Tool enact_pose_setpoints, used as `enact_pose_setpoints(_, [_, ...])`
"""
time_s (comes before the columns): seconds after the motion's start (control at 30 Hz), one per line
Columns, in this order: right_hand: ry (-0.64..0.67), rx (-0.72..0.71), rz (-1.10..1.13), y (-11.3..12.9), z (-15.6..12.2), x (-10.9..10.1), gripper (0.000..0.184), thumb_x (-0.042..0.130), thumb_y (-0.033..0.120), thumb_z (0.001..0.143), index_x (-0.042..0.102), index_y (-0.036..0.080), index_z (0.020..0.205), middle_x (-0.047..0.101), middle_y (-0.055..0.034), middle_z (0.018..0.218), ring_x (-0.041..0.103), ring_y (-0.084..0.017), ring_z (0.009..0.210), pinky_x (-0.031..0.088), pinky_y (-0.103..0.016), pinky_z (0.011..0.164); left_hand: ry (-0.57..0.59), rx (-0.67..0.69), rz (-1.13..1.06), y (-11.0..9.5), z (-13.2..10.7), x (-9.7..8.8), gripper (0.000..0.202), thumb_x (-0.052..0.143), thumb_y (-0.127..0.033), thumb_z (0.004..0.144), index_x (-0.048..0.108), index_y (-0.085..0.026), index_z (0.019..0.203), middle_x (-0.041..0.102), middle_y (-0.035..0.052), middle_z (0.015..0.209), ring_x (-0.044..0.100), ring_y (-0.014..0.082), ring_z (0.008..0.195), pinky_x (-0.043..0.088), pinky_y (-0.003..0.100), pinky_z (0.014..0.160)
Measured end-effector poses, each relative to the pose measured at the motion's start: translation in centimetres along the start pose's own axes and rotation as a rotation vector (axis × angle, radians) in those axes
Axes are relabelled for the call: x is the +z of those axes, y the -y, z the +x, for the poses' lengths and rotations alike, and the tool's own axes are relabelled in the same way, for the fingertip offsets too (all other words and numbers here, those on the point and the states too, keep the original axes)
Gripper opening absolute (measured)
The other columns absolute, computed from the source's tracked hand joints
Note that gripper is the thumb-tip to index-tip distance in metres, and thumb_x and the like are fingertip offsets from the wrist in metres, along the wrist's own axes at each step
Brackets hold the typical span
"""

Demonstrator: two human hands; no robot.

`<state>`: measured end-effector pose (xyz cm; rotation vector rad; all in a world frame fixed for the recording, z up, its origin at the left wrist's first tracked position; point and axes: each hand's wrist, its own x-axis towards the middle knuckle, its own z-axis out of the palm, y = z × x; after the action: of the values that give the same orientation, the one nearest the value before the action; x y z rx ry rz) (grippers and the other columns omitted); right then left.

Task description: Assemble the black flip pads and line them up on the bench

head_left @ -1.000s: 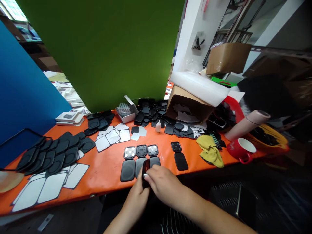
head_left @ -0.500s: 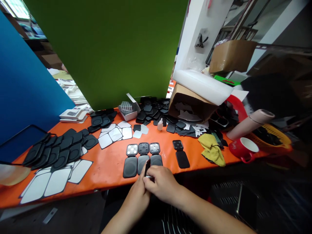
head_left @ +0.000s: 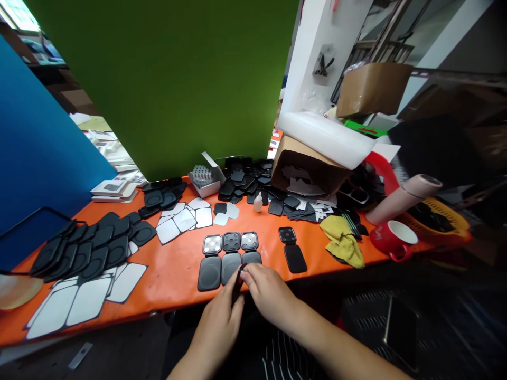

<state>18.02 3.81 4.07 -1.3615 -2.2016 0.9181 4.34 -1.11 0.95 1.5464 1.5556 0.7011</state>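
Note:
My left hand (head_left: pixel 217 319) is closed around a dark flat piece (head_left: pixel 238 279), held on edge at the table's front. My right hand (head_left: pixel 269 287) pinches the upper end of that piece; the fingers hide most of it, so its exact kind does not show. Just beyond stand three unfolded black hinged cases (head_left: pixel 209 274) in a row, their small upper halves showing round discs or recesses. The rightmost of the three is partly covered by my hands. Another unfolded black hinged case (head_left: pixel 296 258) lies apart to the right.
White-faced sheets (head_left: pixel 89 299) and stacked black pads (head_left: pixel 105 235) lie at left. Further back are a small white box (head_left: pixel 208 188), a dropper bottle (head_left: pixel 257 202) and an open carton (head_left: pixel 281 177). A yellow cloth (head_left: pixel 343 240), red mug (head_left: pixel 390 240) and pink tumbler (head_left: pixel 404 198) stand right.
The held piece has turned and is more hidden between my hands. My right hand's fingers have shifted up to its top end. The view has moved slightly.

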Motion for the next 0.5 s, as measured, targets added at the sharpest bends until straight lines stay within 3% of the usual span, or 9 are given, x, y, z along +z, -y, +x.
enact_pose_setpoints(0.1, [0.041,-0.007,-0.05,-0.2,-0.3,0.0,0.025,0.032,0.025,0.09,0.053,0.017,0.078,0.056,-0.0043,0.079,0.051,-0.014,0.073,0.037,-0.025,0.067,-0.008,0.098,0.237,0.3,-0.5,0.1,0.047,0.032,-0.023,0.085,0.032,-0.021,0.132,0.043,0.007,0.132,0.044,0.0199,0.117,0.039,0.034,0.093])
enact_pose_setpoints(0.27, [0.051,0.114,0.209,-0.8,-0.9,0.7,0.026,0.043,0.033,0.084,0.049,0.017,0.065,0.052,0.0014,0.065,0.047,-0.011,0.063,0.033,-0.021,0.056,0.02,0.126,0.394,1.1,-1.5,0.8,0.046,0.031,-0.019,0.083,0.039,-0.017,0.128,0.049,0.0117,0.126,0.054,0.0224,0.106,0.046,0.033,0.083])
enact_pose_setpoints(0.37, [-0.001,0.189,0.437,-1.1,-1.0,1.4,0.029,0.046,0.038,0.082,0.048,0.017,0.062,0.049,0.0026,0.062,0.045,-0.01,0.06,0.033,-0.02,0.054,0.023,0.072,0.22,0.9,-1.3,1.1,0.042,0.037,-0.024,0.082,0.044,-0.017,0.123,0.052,0.0108,0.123,0.053,0.0237,0.108,0.043,0.034,0.088])
enact_pose_setpoints(0.5, [0.043,0.198,0.827,-1.5,-0.8,1.8,0.034,0.038,0.047,0.084,0.05,0.017,0.072,0.042,0.0042,0.055,0.041,-0.009,0.052,0.037,-0.021,0.054,-0.018,-0.136,-0.384,0.1,-0.1,1.3,0.041,0.047,-0.037,0.08,0.048,-0.016,0.114,0.059,0.0104,0.114,0.053,0.0258,0.106,0.043,0.035,0.087])
